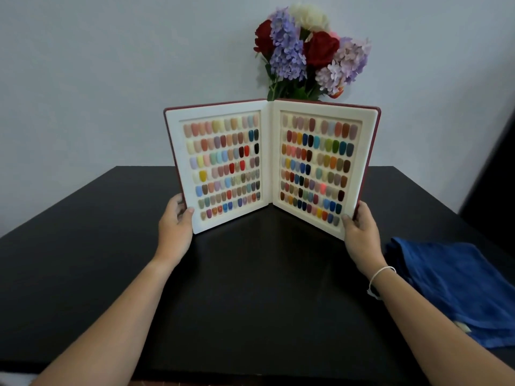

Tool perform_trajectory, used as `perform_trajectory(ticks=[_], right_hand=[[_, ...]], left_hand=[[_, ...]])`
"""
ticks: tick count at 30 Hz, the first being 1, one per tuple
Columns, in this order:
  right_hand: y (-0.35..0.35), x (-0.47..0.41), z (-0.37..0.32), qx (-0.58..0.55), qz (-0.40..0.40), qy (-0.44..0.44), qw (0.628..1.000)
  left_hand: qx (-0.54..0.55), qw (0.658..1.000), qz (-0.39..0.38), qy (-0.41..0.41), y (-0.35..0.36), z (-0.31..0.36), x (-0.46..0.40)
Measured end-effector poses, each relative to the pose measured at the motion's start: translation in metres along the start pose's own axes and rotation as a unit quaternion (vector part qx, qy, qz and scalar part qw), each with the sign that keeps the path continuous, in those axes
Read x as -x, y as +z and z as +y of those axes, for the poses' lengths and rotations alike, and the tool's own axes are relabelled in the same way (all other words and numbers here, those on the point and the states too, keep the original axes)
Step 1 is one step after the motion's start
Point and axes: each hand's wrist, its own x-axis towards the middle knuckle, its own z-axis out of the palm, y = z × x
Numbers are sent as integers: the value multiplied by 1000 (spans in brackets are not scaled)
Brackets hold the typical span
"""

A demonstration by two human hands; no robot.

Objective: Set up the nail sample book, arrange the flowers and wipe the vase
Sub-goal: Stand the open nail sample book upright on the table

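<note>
The sample book (271,165) stood upright and open on the black table (83,274), its two halves spread in a shallow V toward the camera with the spine at the back. It had a dark red cover and thick white inner frames; each frame held rows of small painted nail tips in many colours — pinks, yellows and pale blues on the left page, more reds, oranges, greens and dark blues on the right. Its long axis ran up and down, with the bottom edges resting on the table near its middle.

The left hand (175,221) gripped the lower outer edge of the left page, thumb on the white frame and fingers behind the cover. The right hand (359,227) gripped the lower outer edge of the right page in the same way; a thin white band (380,277) circled that wrist.

Directly behind the book rose a bunch of flowers (312,48) — red roses, purple and lilac clusters, a cream bloom on top. Whatever held them was hidden by the book. A blue cloth (457,288) lay crumpled on the table to the right, near the right forearm.
</note>
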Motion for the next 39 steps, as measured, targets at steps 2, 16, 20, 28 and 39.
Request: perform_trajectory(ticks=[2, 16, 20, 28, 39], right_hand=[[6, 0, -2, -4, 3, -2, 1000], [143, -26, -12, -79, -76, 2, 994], [199, -40, -11, -88, -108, -10, 990], [293, -84, 0, -96, -142, -14, 985], [354, -153, 16, -82, -174, -16, 981]], left_hand=[[2, 1000, 11, 4, -3, -1, -2], [-13, 991, 134, -18, -102, -13, -44], [-19, 980, 199, -14, -131, -26, -64], [-63, 963, 260, -9, -168, -55, -113], [-84, 960, 267, 10, -175, -87, -163]])
